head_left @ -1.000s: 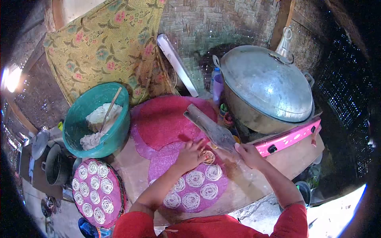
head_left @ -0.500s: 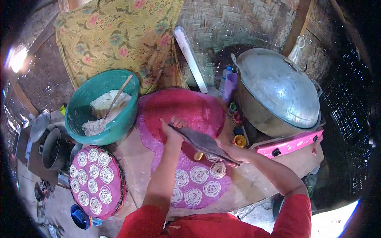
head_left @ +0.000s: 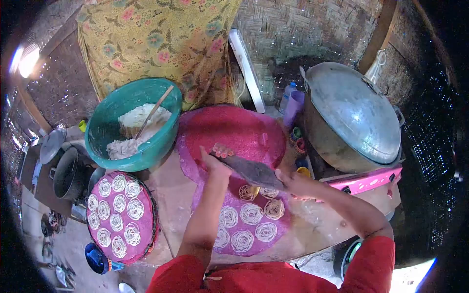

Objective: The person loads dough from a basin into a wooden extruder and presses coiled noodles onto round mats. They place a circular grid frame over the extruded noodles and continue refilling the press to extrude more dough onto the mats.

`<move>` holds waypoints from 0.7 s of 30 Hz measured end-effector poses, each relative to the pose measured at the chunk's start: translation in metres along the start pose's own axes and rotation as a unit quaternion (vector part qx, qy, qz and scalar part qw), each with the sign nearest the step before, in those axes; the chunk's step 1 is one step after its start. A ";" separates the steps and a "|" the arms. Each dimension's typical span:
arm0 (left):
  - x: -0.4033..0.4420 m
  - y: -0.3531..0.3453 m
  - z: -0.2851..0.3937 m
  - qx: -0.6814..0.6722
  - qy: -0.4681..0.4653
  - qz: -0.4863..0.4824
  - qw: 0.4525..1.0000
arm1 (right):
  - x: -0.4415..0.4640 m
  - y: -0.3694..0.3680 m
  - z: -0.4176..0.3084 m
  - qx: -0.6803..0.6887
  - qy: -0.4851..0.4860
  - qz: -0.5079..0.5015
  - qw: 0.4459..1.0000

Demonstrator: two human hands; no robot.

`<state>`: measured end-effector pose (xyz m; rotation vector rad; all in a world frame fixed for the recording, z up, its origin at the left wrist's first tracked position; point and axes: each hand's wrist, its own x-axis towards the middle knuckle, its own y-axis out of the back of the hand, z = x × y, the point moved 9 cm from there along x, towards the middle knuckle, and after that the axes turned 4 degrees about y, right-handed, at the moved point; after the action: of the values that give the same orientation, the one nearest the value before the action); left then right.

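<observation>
My left hand [head_left: 217,160] and my right hand [head_left: 295,185] are closed around opposite ends of a dark wooden string-noodle press [head_left: 255,172]. The press is held above a pink perforated mat, sloping down toward my right hand. A brass tube [head_left: 254,191] shows under its middle. Right below the tube lies a yellowish noodle nest [head_left: 245,194], partly covered by it. Several more coiled nests, such as a white nest [head_left: 251,214], lie around it on the purple mat [head_left: 236,199].
A green basin [head_left: 97,146] with white dough and a wooden stick stands at left. Near it is a round tray [head_left: 128,195] of nests. At right, a large lidded pot [head_left: 349,117] sits on a pink stove [head_left: 364,181]. Small colourful cups [head_left: 300,145] stand beside the pot.
A nest of strands now shows under the brass tube, where bare mat was before. The right end of the press has risen. The whole view has shifted slightly.
</observation>
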<state>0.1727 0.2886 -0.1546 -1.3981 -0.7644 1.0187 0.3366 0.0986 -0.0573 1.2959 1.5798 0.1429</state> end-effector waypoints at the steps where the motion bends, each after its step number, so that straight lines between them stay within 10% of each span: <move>1: 0.006 -0.002 -0.001 -0.003 -0.003 -0.013 1.000 | 0.003 -0.002 0.003 -0.001 0.000 0.001 1.000; 3: 0.009 -0.014 0.003 -0.005 -0.005 -0.026 1.000 | 0.018 0.010 -0.011 0.011 0.163 0.114 0.980; 7: 0.006 -0.034 0.023 0.016 -0.001 -0.082 0.996 | 0.039 0.001 0.002 -0.054 0.134 0.204 0.968; 16: -0.017 -0.011 -0.013 0.010 0.005 0.034 0.999 | 0.018 -0.013 0.027 0.006 0.096 0.082 0.992; 21: 0.006 -0.017 -0.035 0.001 0.032 -0.012 0.999 | 0.014 -0.010 0.020 -0.277 0.149 0.112 0.943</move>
<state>0.2086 0.2809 -0.1406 -1.4094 -0.7319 0.9515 0.3471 0.0955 -0.0810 1.0266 1.4807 0.8998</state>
